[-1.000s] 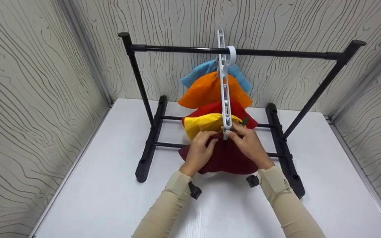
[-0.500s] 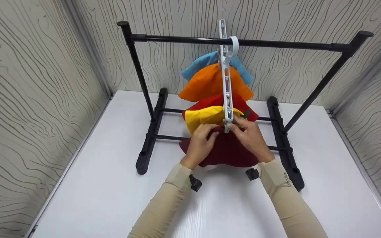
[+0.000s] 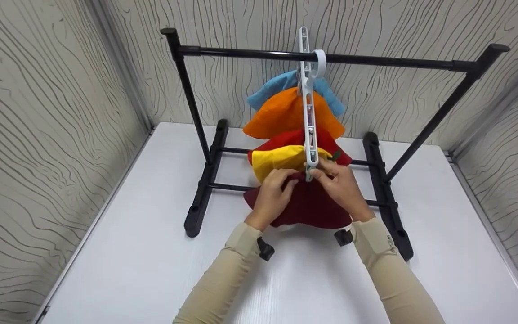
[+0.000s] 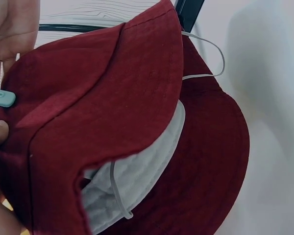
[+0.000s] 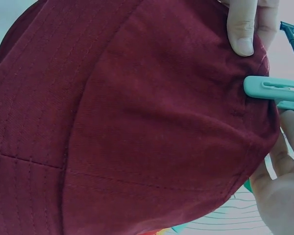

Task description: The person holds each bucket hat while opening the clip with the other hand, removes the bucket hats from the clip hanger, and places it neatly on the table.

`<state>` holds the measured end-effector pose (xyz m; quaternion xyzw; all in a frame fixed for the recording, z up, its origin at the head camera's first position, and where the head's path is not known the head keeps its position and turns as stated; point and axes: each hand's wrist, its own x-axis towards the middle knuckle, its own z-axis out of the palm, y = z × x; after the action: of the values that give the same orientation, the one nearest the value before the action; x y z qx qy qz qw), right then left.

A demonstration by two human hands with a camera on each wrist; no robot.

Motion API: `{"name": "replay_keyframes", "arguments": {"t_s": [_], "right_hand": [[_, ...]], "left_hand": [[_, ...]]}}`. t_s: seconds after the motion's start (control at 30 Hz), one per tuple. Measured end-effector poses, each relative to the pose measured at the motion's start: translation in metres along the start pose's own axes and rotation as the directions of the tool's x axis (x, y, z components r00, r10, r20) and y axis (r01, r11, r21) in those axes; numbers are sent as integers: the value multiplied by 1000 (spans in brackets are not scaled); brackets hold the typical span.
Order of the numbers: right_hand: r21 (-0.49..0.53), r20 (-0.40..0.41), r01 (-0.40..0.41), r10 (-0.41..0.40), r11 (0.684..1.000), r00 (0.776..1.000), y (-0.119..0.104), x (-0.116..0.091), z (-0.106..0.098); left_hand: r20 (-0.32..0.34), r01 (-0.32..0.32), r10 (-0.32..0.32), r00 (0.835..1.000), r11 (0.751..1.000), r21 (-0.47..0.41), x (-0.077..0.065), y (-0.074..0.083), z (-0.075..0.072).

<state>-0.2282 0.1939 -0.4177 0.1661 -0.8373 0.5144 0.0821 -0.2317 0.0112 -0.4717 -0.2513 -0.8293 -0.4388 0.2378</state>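
A maroon bucket hat (image 3: pixel 308 207) hangs at the near end of a white clip hanger (image 3: pixel 309 119). My left hand (image 3: pixel 271 198) pinches the left side of its crown, thumb on the front. At the top of the crown my right hand (image 3: pixel 343 189) holds the pale green clip (image 5: pixel 267 88). The clip sits over the crown's edge, with cloth between its jaws in the right wrist view. Seen from the left wrist, the hat's white lining (image 4: pixel 154 171) and a thin cord (image 4: pixel 221 51) show below the brim. Some right fingers are hidden behind the clip.
Yellow (image 3: pixel 277 162), red (image 3: pixel 281 140), orange (image 3: pixel 277 114) and light blue (image 3: pixel 270 92) hats hang behind along the hanger. Its hook (image 3: pixel 320 63) goes over the bar (image 3: pixel 389 61) of a black rack. The rack stands on a white table (image 3: pixel 142 202) between patterned walls.
The head view has tilted, so the rack and hats sit higher in the frame than a second ago. Both hands keep almost the same hold on the maroon hat and clip.
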Motion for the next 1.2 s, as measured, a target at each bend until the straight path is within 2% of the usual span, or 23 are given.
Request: {"name": "replay_keyframes", "arguments": {"t_s": [0.2, 0.53, 0.7, 0.93, 1.2], "right_hand": [[13, -24, 25, -25, 1000, 999, -2, -1, -1], [5, -48, -15, 15, 1000, 999, -9, -2, -3], [-2, -67, -7, 6, 1000, 998, -8, -2, -2], [14, -55, -2, 3, 1000, 999, -7, -2, -2], [25, -37, -13, 14, 1000, 999, -9, -3, -4]], "left_hand": [[18, 8, -8, 1000, 1000, -13, 0, 1, -1], [24, 12, -11, 1000, 1000, -21, -1, 3, -2], [37, 18, -17, 999, 1000, -20, -2, 4, -2], [52, 35, -33, 998, 999, -31, -4, 3, -2], [60, 22, -20, 998, 999, -25, -7, 2, -2]]}}
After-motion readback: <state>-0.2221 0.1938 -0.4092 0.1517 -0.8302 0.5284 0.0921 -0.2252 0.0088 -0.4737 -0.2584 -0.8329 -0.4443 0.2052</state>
